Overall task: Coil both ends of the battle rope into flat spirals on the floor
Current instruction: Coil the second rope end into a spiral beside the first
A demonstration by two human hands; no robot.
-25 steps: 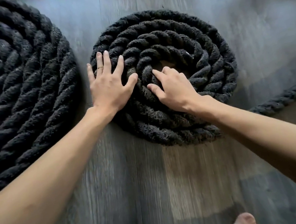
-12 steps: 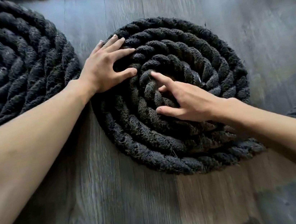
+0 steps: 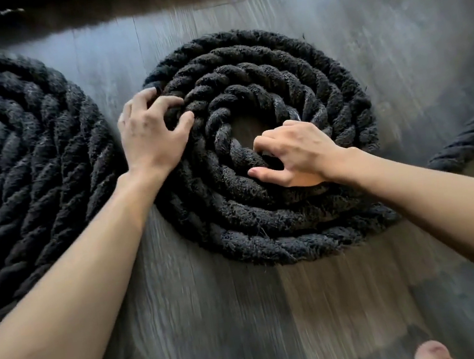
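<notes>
Black, fuzzy, thick twisted battle rope [image 3: 281,227] under both hands. Left hand [image 3: 150,136] clawed into outer turns at left rim of smaller flat spiral [image 3: 322,77]; right hand [image 3: 295,153] curled, pinching innermost turn beside open centre. Larger finished-looking coil [image 3: 23,165] just beside, on grey wood-plank floor [image 3: 217,317]. Loose tail [image 3: 471,136] trailing right. Likely heavy, stiff, grippy; best taken turn by turn, near the core.

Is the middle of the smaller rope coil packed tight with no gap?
No, bare floor shows through an open hole at the centre of the smaller coil.
</notes>
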